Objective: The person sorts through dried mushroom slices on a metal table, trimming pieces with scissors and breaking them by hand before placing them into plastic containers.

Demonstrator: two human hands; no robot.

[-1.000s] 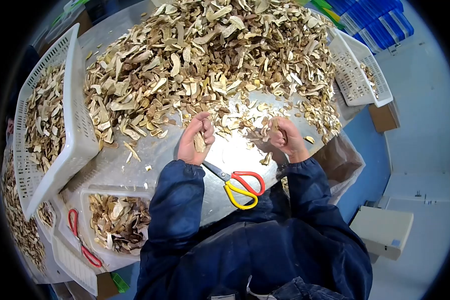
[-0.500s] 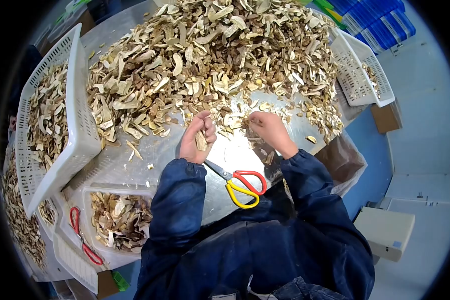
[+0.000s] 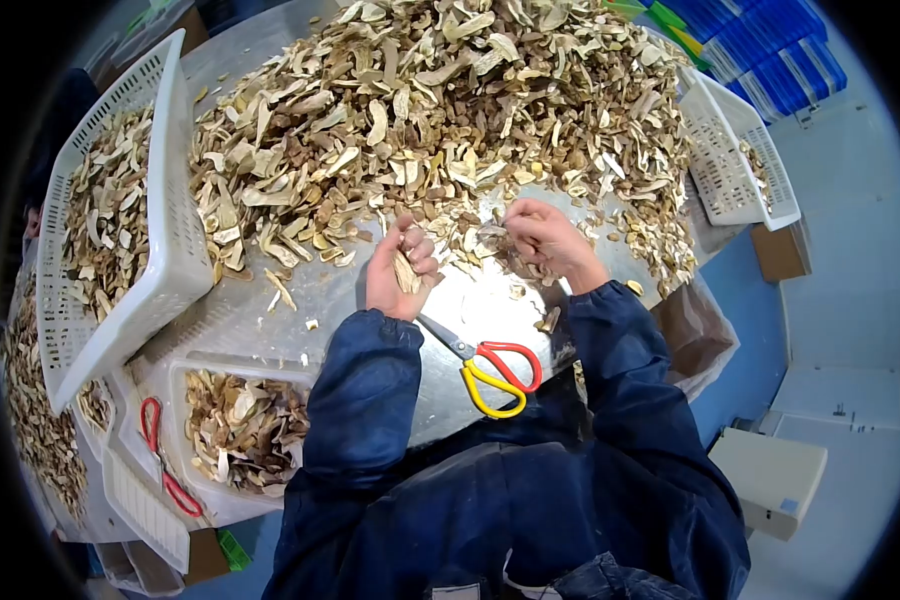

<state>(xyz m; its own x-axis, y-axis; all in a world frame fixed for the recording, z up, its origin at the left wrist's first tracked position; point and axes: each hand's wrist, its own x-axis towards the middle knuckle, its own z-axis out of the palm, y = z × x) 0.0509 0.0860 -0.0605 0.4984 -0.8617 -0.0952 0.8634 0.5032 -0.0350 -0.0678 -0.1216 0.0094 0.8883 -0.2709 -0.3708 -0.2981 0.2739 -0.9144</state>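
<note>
A big heap of dried mushroom slices (image 3: 440,110) covers the far part of the metal table. My left hand (image 3: 398,275) is curled, palm up, around a few pale dried mushroom slices (image 3: 407,272) at the heap's near edge. To its right, my right hand (image 3: 552,238) has its fingers pinched together over loose slices; what lies between the fingertips is too small to make out. Scissors (image 3: 482,364) with one red and one yellow handle lie on the table just below, their blades pointing toward my left wrist.
At the left a tilted white slotted basket (image 3: 175,230) holds more slices. Nearer me are a clear tray (image 3: 315,368) of slices and red-handled scissors (image 3: 152,440). Another white basket (image 3: 745,195) stands at the right, above a lined bin (image 3: 705,335) by the table edge.
The view has shifted slightly, so most things sit a little further right. My right hand has turned a little, its fingertips still pinched. The left hand keeps its slices.
</note>
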